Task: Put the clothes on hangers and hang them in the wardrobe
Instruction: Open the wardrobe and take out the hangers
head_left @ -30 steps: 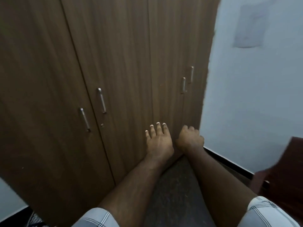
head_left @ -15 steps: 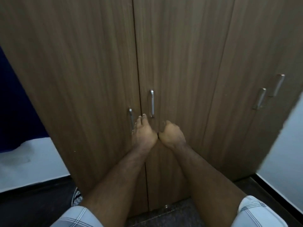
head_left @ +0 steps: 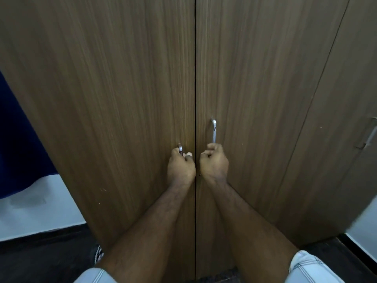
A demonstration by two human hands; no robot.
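I see the tall brown wood-grain wardrobe (head_left: 122, 99) filling most of the head view, its two middle doors closed, with the dark seam between them running straight down the centre. My left hand (head_left: 181, 167) has its fingers curled tight round the short silver metal handle (head_left: 180, 148) near the inner edge of the left door; only the top of that handle shows above the knuckles. My right hand (head_left: 214, 163) is clamped the same way on the lower end of the longer silver bar handle (head_left: 213, 130) at the inner edge of the right door, the bar rising upright above the fist. The two hands sit just beside each other, one on either side of the seam. A third door panel lies further right, with another metal handle (head_left: 370, 135) at the frame's right edge, blurred. Plaid short sleeves (head_left: 312, 268) show at the bottom corners. White wall (head_left: 40, 205) and dark floor (head_left: 40, 258) flank the wardrobe's lower left, below a dark blue area (head_left: 18, 139) I cannot identify.
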